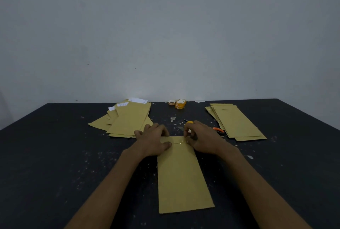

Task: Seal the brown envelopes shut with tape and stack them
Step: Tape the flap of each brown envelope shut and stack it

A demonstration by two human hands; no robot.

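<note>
Plain, matte grey wall filling the top of the view, and below it the dark table, its top flecked all over with pale specks and scraps. On the far left there's a loose pile of brown envelopes, fanned and untidy, with white paper corners poking out at the back; on the far right is a neater stack, long flat rectangles nearly squared up. Dead centre and nearest the camera lies the envelope, a long brown paper rectangle flat on the table, its short end pointing away. The left hand is on its far left corner, fingers arched with tips down at the far edge, thumb lying flat on the paper; it is pressing, and nothing is enclosed in it. The right hand sits at the far right corner, fingers curled, thumb tip down on the paper; there's a dark shape under the palm, and I can't tell whether it grips something. Between the two thumbs, a glossy clear tape strip runs across the envelope. At the back are three small tape rolls, orange-ringed and clustered together. Just beyond the right hand, an orange handle and a yellow-bodied tool peek out.
</note>
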